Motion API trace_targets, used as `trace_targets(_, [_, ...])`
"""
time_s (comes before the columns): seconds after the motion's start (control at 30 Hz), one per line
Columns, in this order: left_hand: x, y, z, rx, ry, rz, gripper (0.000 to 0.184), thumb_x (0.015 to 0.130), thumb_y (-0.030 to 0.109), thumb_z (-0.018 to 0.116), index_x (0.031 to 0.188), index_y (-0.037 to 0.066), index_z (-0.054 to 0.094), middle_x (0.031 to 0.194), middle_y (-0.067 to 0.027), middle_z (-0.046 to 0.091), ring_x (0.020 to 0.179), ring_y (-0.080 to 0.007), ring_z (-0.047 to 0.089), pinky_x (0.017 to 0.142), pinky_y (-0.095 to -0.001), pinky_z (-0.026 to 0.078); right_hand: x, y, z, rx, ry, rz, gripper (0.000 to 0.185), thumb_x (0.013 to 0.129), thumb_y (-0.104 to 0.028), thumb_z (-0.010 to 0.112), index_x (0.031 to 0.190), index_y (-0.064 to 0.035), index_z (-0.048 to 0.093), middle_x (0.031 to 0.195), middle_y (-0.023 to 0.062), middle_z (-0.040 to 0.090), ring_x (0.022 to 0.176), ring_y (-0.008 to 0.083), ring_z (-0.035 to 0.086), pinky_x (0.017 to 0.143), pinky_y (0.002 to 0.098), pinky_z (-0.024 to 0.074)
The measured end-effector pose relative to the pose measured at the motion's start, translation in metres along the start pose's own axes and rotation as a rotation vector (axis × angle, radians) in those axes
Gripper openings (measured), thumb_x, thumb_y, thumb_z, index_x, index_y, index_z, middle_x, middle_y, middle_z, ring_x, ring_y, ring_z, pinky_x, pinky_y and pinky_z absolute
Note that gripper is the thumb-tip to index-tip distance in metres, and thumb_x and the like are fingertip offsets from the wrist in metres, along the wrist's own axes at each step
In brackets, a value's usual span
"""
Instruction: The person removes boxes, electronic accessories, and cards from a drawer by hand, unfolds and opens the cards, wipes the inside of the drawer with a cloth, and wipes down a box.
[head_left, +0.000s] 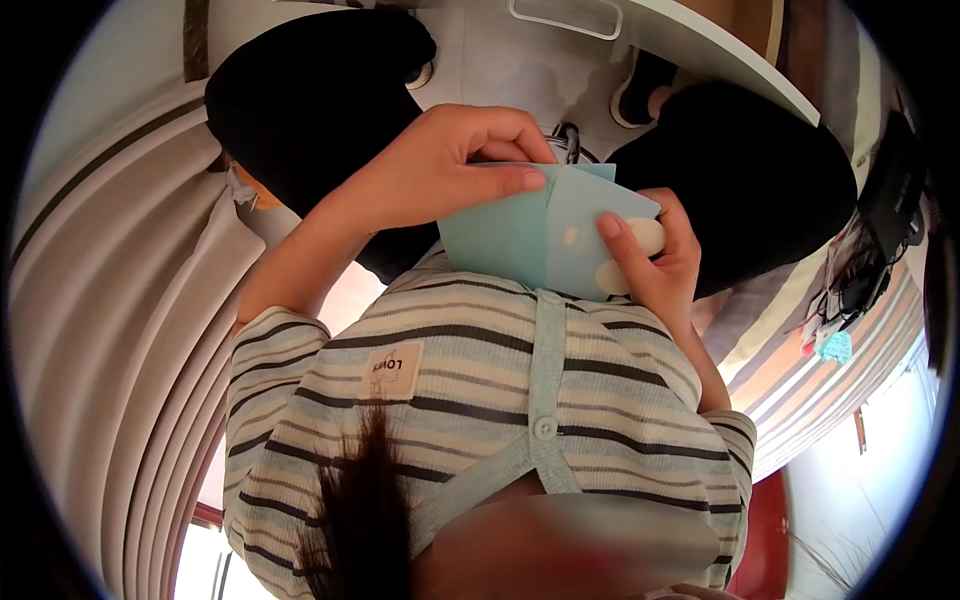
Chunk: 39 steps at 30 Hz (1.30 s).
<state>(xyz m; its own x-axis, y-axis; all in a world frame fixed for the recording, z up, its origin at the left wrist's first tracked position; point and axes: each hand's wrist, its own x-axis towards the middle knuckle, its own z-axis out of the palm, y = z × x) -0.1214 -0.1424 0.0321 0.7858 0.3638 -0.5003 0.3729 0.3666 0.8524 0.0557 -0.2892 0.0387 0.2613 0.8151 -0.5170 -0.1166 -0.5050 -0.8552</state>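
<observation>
A light-blue folded card point(495, 240) is held between my two hands in front of my striped shirt, above my lap. Its right panel is paler and bears white rounded shapes. My left hand point(440, 170) grips the top edge, its thumb lying on the near face and its fingers curled behind. At the right end, my right hand point(672, 258) is closed on the card, with the thumb in front and the fingers behind. Another light-blue edge shows behind the top of the pale panel; whether it is a separate sheet I cannot tell.
My legs in black trousers point(310, 110) are spread below. A white tabletop edge point(745, 60) curves across the upper right. Beige curtains point(120, 300) hang at left. Striped bedding point(790, 340) lies at right, with black items and cables point(865, 250) on it.
</observation>
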Motion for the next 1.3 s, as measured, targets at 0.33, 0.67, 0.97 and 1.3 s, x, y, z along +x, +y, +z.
trace_targets(0.33, [-0.009,-0.005,0.003,-0.041,0.042,0.012,0.018,0.085,0.013,0.062,0.096,-0.001,0.060,0.080,-0.0068,0.066,0.072,-0.0075,0.061,0.067,-0.0194,0.047,-0.002,0.003,0.000,0.006,-0.029,0.053,0.017,0.082,-0.015,0.066,0.087,-0.0040,0.055,0.076,0.0009,0.057,0.069,0.0065,0.052,0.062,0.0204,0.0432])
trace_targets(0.67, [-0.010,-0.009,0.005,0.089,0.055,0.140,0.023,0.086,0.018,0.060,0.103,0.003,0.062,0.080,-0.0062,0.068,0.072,-0.0104,0.064,0.067,-0.0223,0.049,0.004,0.006,-0.001,0.077,-0.108,0.116,0.014,0.082,-0.013,0.064,0.087,-0.0043,0.054,0.076,0.0000,0.056,0.070,0.0062,0.052,0.063,0.0204,0.0427])
trace_targets(0.97, [-0.003,-0.005,-0.002,0.132,-0.024,0.110,0.021,0.088,0.015,0.056,0.104,0.002,0.060,0.083,-0.0062,0.068,0.073,-0.0105,0.063,0.067,-0.0221,0.049,0.017,-0.010,-0.011,-0.190,-0.261,0.002,0.017,0.086,-0.019,0.061,0.092,-0.0046,0.055,0.077,0.0025,0.056,0.071,0.0081,0.053,0.064,0.0214,0.0428])
trace_targets(1.3, [0.004,-0.008,-0.002,0.220,-0.069,0.184,0.021,0.089,0.013,0.053,0.106,0.001,0.059,0.084,-0.0068,0.067,0.077,-0.0116,0.064,0.069,-0.0224,0.049,0.034,-0.004,-0.016,-0.134,-0.459,0.013,0.020,0.087,-0.023,0.060,0.092,-0.0049,0.054,0.078,0.0028,0.055,0.071,0.0095,0.053,0.064,0.0230,0.0433])
